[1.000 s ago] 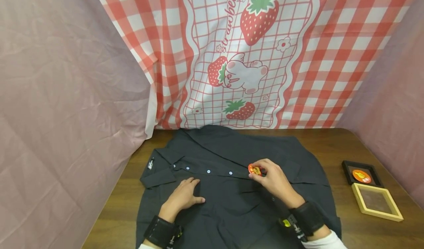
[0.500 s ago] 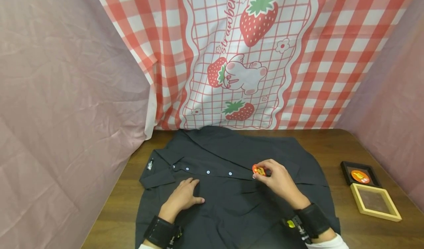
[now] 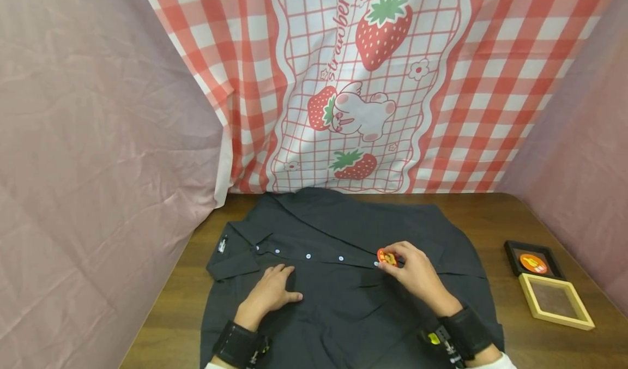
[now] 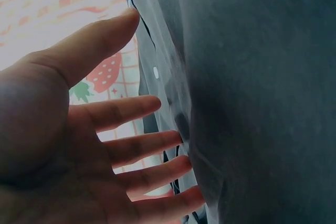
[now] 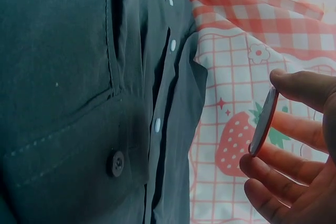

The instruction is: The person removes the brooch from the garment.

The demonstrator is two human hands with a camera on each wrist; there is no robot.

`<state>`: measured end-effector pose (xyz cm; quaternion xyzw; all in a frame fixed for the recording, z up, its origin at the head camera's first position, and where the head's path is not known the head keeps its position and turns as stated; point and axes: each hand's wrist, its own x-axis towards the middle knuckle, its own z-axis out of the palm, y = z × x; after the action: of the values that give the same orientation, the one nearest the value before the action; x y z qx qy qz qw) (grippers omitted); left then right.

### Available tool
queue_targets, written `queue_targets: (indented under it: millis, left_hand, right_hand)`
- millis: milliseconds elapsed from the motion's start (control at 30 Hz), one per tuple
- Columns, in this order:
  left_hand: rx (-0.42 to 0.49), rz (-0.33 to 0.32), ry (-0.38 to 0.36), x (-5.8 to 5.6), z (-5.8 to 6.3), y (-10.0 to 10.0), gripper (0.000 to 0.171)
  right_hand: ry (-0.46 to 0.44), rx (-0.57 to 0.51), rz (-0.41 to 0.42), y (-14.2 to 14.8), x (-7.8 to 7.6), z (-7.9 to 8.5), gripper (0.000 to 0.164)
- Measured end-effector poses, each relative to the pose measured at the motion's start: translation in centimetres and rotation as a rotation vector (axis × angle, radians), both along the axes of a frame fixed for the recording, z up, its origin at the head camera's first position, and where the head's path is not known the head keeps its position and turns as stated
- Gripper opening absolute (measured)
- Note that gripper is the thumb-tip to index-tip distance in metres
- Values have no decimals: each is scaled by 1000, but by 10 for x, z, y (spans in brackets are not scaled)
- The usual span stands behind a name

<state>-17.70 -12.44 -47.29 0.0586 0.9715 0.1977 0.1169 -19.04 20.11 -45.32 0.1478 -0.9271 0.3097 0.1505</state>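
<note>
A dark button-up shirt lies spread on the wooden table, collar to the left, with a row of pale buttons along its front. Above the placket my right hand pinches a round red-orange badge with a yellow picture on it. In the right wrist view the badge is seen nearly edge-on between thumb and fingers, its greyish back toward the shirt. My left hand rests on the shirt below the collar, fingers spread; in the left wrist view its fingertips meet the cloth.
On the right of the table lies a black frame with another round orange badge inside. A pale wooden frame lies next to it. A strawberry-print cloth hangs behind, pink drapes at the sides.
My right hand has shifted a little to the right and slightly nearer me with the badge, uncovering another shirt button. The left hand stays in place.
</note>
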Motion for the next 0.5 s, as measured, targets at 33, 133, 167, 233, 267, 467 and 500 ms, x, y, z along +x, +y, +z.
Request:
queue_targets:
  millis: [33, 133, 167, 233, 267, 467, 500]
  left_hand:
    - [-2, 4, -4, 0, -1, 0, 72]
    - [-7, 9, -15, -1, -2, 0, 72]
    - [-7, 9, -16, -1, -2, -1, 72]
    - [-3, 9, -14, -1, -2, -1, 72]
    - [-2, 9, -12, -1, -2, -1, 72]
    - [-8, 1, 4, -1, -1, -1, 71]
    - [-11, 1, 5, -1, -1, 0, 71]
  right_hand:
    - [-3, 2, -8, 1, 0, 0, 31]
    - [-6, 5, -29, 4, 2, 1, 32]
    - [-4, 6, -35, 5, 2, 1, 32]
    - [3, 4, -35, 7, 2, 2, 32]
    - [7, 5, -35, 8, 2, 2, 32]
    - [3, -12, -40, 13, 4, 4, 28]
    - [-2, -16, -41, 14, 4, 5, 28]
